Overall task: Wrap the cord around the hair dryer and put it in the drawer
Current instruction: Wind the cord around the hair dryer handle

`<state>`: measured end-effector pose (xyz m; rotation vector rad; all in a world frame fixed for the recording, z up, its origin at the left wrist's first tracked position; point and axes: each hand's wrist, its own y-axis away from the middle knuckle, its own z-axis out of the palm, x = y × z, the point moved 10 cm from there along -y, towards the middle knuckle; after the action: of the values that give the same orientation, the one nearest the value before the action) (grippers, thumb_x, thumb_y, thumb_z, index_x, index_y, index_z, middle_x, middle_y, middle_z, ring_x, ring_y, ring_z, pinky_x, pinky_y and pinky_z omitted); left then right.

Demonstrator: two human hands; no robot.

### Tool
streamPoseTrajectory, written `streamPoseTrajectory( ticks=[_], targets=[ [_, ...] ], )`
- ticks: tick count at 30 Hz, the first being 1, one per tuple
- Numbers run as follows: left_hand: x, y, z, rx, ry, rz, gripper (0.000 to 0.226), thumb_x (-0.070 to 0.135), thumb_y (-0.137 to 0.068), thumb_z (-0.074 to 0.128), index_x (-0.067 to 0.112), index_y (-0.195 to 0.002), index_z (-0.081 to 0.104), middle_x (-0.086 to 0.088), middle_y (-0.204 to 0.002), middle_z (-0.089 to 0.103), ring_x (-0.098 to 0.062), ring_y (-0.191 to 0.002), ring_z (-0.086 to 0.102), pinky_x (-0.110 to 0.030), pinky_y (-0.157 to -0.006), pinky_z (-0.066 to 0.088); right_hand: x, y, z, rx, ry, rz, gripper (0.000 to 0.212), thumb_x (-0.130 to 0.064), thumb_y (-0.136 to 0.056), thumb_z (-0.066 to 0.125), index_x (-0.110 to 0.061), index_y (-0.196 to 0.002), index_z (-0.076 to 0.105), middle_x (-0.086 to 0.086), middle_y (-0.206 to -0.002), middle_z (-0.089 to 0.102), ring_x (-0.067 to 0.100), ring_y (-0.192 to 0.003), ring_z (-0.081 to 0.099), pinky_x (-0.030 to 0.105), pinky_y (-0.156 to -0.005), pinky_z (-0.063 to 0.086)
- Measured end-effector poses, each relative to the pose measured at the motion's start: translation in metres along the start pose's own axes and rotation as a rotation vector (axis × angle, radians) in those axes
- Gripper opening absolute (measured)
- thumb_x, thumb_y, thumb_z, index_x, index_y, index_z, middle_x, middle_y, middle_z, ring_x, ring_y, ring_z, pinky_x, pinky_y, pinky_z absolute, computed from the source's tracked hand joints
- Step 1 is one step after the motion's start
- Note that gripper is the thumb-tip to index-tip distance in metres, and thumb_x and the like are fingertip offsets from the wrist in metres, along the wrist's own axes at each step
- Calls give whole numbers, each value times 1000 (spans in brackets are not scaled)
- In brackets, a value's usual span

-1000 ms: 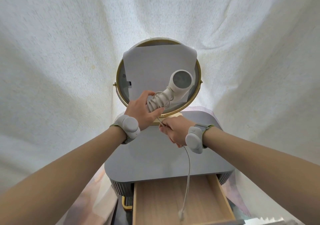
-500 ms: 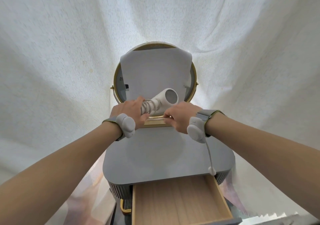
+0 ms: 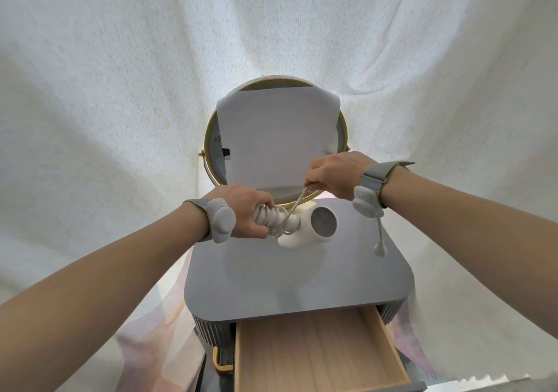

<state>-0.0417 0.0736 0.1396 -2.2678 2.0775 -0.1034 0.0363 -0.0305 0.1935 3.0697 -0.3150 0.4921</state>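
Note:
A white hair dryer hangs over the grey cabinet top, its round grey end facing me. My left hand grips its handle, where several turns of white cord are wound. My right hand is raised up and to the right, pinching the cord so that a strand runs taut down to the handle. The cord's free end with the plug dangles below my right wrist. The wooden drawer stands pulled out at the bottom, with nothing visible inside.
A round gold-rimmed mirror stands at the back of the cabinet, mostly covered by a white sheet of paper. White cloth drapes all around. Both wrists carry grey bands with sensors.
The dryer has come down and turned its round end toward me. My right hand rose to the right, pulling the cord taut, and the dangling tail has grown shorter.

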Motion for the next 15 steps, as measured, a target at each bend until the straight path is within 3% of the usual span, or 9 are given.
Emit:
streamPoseTrajectory(
  ticks=[3,6,9,11,13,15],
  targets=[
    [6,2,0,-38,95,52,40,55,-71,71,39,-108,64,15,-81,66,-14,-70,61,-33,-66,58,6,3,1,28,-20,-14,28,-30,-101,46,-21,-124,60,0,-110,61,14,-81,48,31,-73,54],
    [11,7,7,-137,298,108,33,47,-70,77,34,-100,69,14,-77,67,-11,-68,63,-36,-66,60,20,5,5,71,-73,25,30,-30,-102,45,-20,-124,61,0,-108,63,13,-80,46,29,-72,51],
    [17,17,12,-198,535,148,28,40,-69,81,31,-95,73,4,-81,72,-15,-69,67,-42,-66,61,38,8,13,81,-156,86,29,-29,-101,45,-17,-121,63,1,-103,66,12,-79,47,33,-77,52],
    [22,23,12,-213,736,149,24,29,-72,82,24,-95,74,-7,-79,71,-18,-60,63,-39,-55,57,47,10,28,62,-242,132,26,-27,-100,47,-17,-117,64,0,-99,68,14,-78,52,33,-77,52],
    [25,28,8,-228,943,146,24,22,-74,80,14,-96,74,-13,-75,68,-19,-56,59,-33,-51,51,52,11,40,51,-299,185,21,-27,-101,47,-20,-110,65,-4,-93,68,16,-77,56,31,-76,51],
    [24,30,4,-217,1117,138,29,23,-73,76,7,-96,73,-13,-74,67,-21,-57,59,-30,-50,48,54,14,46,30,-296,265,19,-22,-100,47,-21,-87,60,-6,-79,63,15,-70,55,26,-68,47]
  ],
)
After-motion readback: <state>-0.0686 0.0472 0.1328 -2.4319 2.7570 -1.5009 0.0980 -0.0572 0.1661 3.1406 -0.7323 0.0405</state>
